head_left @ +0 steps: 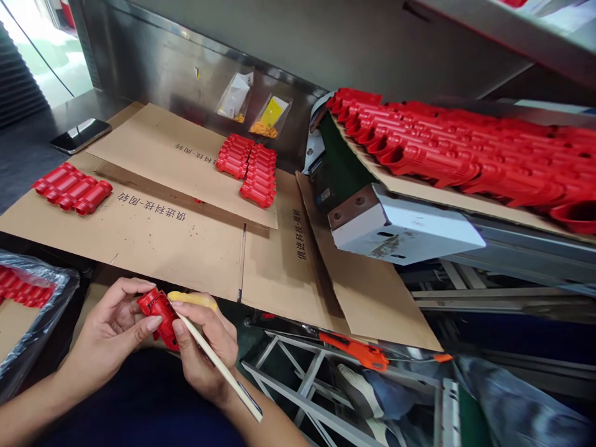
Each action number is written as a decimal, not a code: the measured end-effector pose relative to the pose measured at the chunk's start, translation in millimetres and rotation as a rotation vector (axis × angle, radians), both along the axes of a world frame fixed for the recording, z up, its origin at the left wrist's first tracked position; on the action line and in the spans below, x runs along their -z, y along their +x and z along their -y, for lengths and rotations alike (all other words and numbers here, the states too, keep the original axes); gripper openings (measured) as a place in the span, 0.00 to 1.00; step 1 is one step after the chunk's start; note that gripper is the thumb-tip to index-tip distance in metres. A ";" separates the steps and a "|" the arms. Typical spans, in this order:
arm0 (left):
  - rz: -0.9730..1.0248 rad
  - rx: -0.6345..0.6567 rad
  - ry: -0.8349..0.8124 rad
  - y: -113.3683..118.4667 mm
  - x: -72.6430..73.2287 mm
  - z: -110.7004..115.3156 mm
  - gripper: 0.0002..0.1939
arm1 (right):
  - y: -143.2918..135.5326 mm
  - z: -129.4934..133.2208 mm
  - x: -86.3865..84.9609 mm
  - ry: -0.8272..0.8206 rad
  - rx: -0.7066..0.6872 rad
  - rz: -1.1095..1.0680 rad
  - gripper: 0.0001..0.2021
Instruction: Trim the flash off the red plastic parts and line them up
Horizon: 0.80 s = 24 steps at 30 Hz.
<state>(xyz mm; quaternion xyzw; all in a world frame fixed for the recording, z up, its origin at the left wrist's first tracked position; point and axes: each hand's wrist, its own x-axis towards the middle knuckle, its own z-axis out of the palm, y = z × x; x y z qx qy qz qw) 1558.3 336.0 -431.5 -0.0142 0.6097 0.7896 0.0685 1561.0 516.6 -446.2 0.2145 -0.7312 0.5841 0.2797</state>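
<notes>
Part [162,318], the red one, was just off the near edge of the bench [28,155], left hand [114,320] pinching it, right hand [214,329] gripping a pale stick [222,367]; pushing too hard could've skidded its tip into the left thumb tbh

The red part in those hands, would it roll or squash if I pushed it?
The red part might roll, since its end looks round, but its bumpy side could stop it. It's probably stiff: it looks unbent in the left hand.

Red part [161,308] tilted; pale stick [218,364] slanted beside.
</notes>
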 end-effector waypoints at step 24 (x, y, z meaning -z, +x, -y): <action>-0.140 -0.087 -0.179 1.9 2.7 0.6 0.15 | 12.0 -14.5 -15.2 0.074 -0.023 0.075 0.14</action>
